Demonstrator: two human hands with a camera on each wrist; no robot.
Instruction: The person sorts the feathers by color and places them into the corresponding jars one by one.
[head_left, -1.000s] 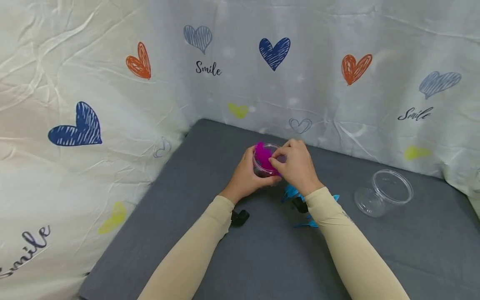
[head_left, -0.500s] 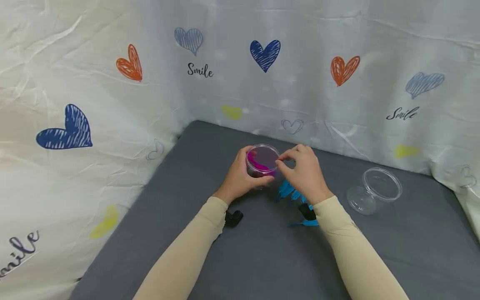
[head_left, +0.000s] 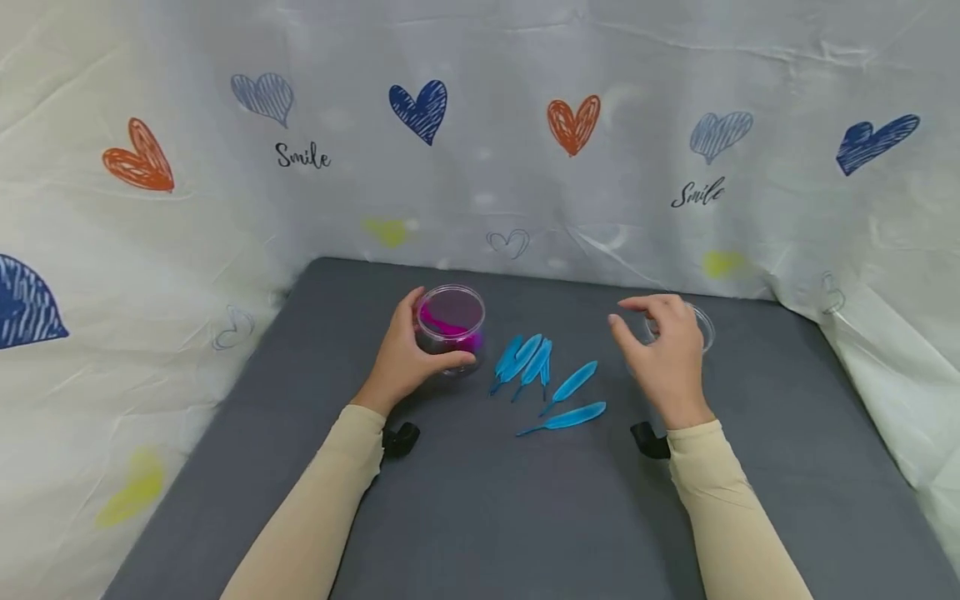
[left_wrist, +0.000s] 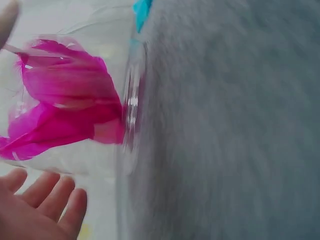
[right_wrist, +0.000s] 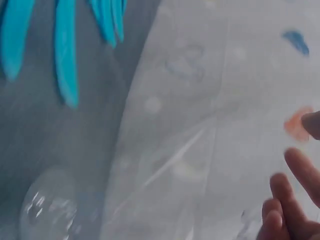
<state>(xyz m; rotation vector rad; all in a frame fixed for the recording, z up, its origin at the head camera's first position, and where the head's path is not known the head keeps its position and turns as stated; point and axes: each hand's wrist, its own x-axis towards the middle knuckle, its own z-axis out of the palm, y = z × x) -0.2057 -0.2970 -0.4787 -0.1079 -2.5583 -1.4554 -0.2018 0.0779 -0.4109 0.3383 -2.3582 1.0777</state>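
A clear jar [head_left: 482, 308] with magenta feathers [left_wrist: 75, 100] inside stands upright on the grey table at my left hand [head_left: 405, 350]. The thumb lies across the jar's front and the fingers are at its far left side. In the left wrist view those fingers are spread, with a small gap to the jar wall. My right hand [head_left: 667, 358] has its thumb and forefinger apart and holds nothing. A second clear jar [head_left: 708, 325] stands behind it, mostly hidden; the right wrist view shows it apart from the fingers. Several blue feathers [head_left: 536, 362] lie between the hands.
The grey table [head_left: 525, 517] ends at the back against a white curtain [head_left: 480, 183] printed with hearts and words, which also hangs on both sides. Black mounts [head_left: 401, 439] sit on both wrists.
My right hand has left the magenta feathers and moved right to the second jar, its fingers parting. The magenta feathers have gone down into the left jar. The head view has swung right.
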